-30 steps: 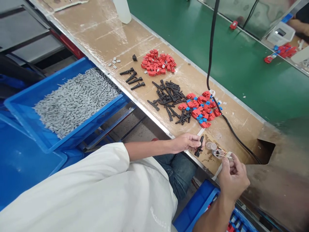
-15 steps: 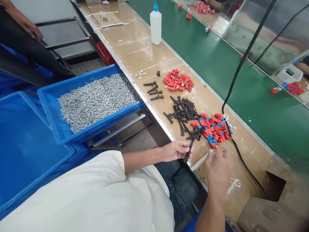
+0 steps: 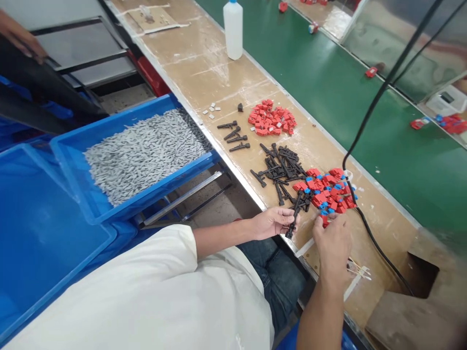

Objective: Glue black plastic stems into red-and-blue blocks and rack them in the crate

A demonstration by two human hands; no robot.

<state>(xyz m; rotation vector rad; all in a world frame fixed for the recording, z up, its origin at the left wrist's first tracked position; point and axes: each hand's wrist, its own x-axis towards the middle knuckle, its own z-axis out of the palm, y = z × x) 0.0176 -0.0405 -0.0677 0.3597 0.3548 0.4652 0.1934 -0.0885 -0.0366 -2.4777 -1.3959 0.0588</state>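
Black long part [image 3: 294, 222] in the left hand [image 3: 270, 223], pinched between thumb and fingers, tilted, over the near edge of the counter [image 3: 204, 53]; right hand [image 3: 333, 238] partly curled, thumb and fingertips at a red piece [image 3: 325, 220] on the near side of the red-and-blue pile [image 3: 330, 194]; cannot tell whether that piece is gripped. Heap of black parts [image 3: 282, 166] just beside that pile, towards the bottle end; four loose black parts [image 3: 238, 139] near the counter's near edge; small white pieces [image 3: 212, 110] beyond them; red pile [image 3: 272, 119] towards the far edge. White bottle [image 3: 233, 34] upright by the far edge; black cable [image 3: 367, 231] crosses the counter beside the red-and-blue pile; thin sticks [image 3: 361, 272] lie past the right hand. Blue bin [image 3: 153, 190] of grey pieces [image 3: 146, 155] against the near edge; another person's hand [image 3: 25, 41] at upper left.
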